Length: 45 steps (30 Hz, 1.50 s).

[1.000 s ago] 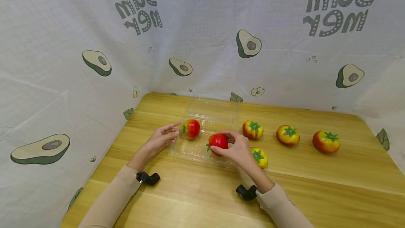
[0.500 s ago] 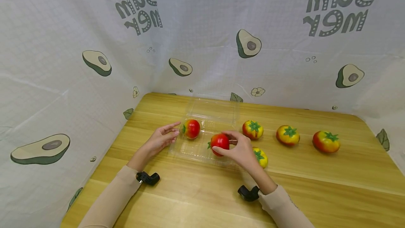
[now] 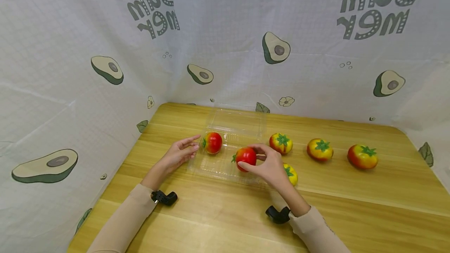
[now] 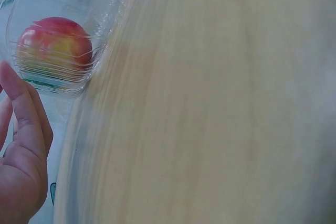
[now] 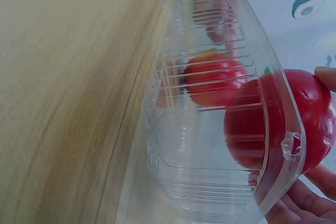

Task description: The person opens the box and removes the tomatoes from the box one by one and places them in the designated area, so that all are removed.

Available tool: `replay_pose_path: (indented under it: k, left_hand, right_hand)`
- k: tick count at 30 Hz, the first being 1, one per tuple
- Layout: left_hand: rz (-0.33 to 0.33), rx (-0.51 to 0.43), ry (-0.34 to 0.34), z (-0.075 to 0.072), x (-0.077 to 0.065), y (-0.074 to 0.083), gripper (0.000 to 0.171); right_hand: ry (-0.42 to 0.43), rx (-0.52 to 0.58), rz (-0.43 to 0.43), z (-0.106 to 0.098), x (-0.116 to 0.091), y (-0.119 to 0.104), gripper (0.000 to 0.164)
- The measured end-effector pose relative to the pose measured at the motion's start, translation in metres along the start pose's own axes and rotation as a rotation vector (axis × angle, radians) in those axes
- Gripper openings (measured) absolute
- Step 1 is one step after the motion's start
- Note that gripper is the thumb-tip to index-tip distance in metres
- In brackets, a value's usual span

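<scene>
My right hand (image 3: pixel 270 166) pinches a red toy tomato (image 3: pixel 246 157) with a green leaf between thumb and fingers. In the right wrist view this tomato (image 5: pixel 307 116) is partly below the rim of the clear plastic clamshell box (image 5: pixel 184 145), its lower part seen through the wall. Another red and yellow tomato (image 3: pixel 213 143) lies inside the box at the left, its leaf facing left. My left hand (image 3: pixel 175 154) is at the box's left side with fingers loosely extended, holding nothing. From the left wrist, that tomato (image 4: pixel 55 48) shows through the ribbed wall near my fingertips.
The box's lid (image 3: pixel 237 122) lies open toward the back. Right of the box are yellow-red tomatoes: one (image 3: pixel 281 143) close by, one (image 3: pixel 288 175) partly hidden by my right hand, and two (image 3: pixel 320 150) farther right on the wooden table (image 3: pixel 211 218). A patterned white cloth (image 3: pixel 225 50) hangs behind.
My right hand has shifted slightly right and toward the back with the tomato in its grip. The left hand has stayed in place.
</scene>
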<state>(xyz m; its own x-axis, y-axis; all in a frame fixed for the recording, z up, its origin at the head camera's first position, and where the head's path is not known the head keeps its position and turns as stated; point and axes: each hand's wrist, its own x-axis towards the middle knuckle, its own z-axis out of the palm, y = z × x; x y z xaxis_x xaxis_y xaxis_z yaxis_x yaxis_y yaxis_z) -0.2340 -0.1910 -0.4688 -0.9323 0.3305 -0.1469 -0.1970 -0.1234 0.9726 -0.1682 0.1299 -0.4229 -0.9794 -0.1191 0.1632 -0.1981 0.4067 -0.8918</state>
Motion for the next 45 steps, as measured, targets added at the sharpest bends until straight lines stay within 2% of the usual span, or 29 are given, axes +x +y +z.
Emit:
replay_pose_path:
  k: [11,23,37,45]
  left_hand:
    - [-0.002,-0.003,-0.009,-0.001,0.000,0.000,0.052]
    - [-0.005,-0.006,-0.005,-0.001,0.000,0.000,0.052]
    - [-0.009,0.001,0.004,-0.001,-0.001,0.000,0.052]
    - [0.006,0.005,-0.013,0.000,-0.001,0.001,0.054]
  right_hand:
    - [0.025,0.009,-0.037,-0.005,-0.002,-0.003,0.054]
    - [0.051,0.030,-0.033,-0.010,-0.004,-0.004,0.053]
    - [0.044,0.070,0.002,-0.021,-0.005,0.000,0.053]
    - [0.029,0.153,0.037,-0.032,-0.007,0.001,0.052]
